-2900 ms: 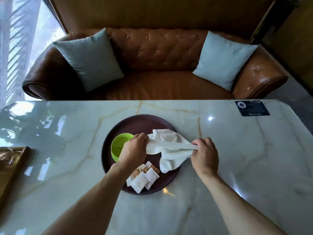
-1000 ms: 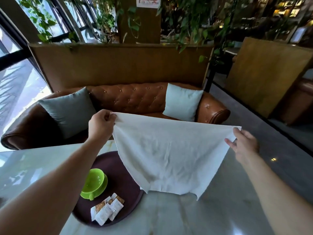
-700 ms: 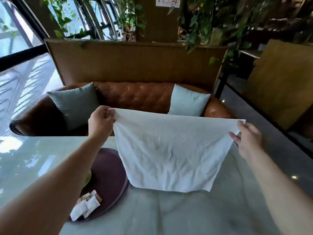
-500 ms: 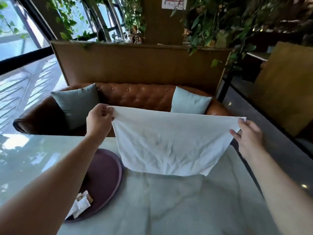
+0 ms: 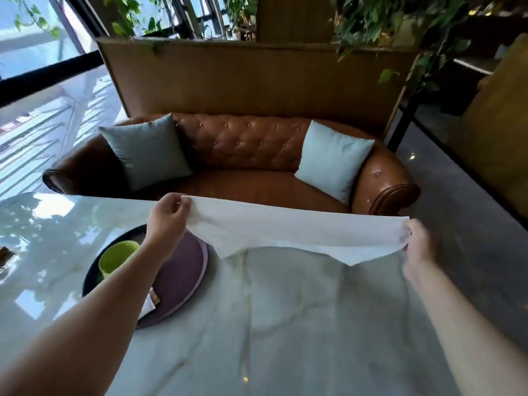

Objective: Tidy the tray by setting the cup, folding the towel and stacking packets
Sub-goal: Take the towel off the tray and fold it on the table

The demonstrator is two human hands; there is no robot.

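Observation:
A white towel [image 5: 291, 230] is stretched wide between my hands, low over the marble table [image 5: 285, 324]. My left hand [image 5: 168, 218] pinches its left top corner and my right hand [image 5: 420, 244] pinches its right top corner. The round purple tray [image 5: 183, 278] lies at the left under my left forearm. On it a green cup [image 5: 117, 260] stands near the far left rim. The packets [image 5: 150, 302] show only as a small edge beside my forearm; the rest is hidden.
A brown leather sofa [image 5: 243, 155] with two pale blue cushions [image 5: 148, 152] stands behind the table's far edge. Bare marble lies to the right of the tray. A wooden partition [image 5: 257, 81] with plants rises behind the sofa, and the floor drops off to the right.
The towel was lifted off the tray, spread out between both hands, and has come down toward the table to the right of the tray. The view has tilted down.

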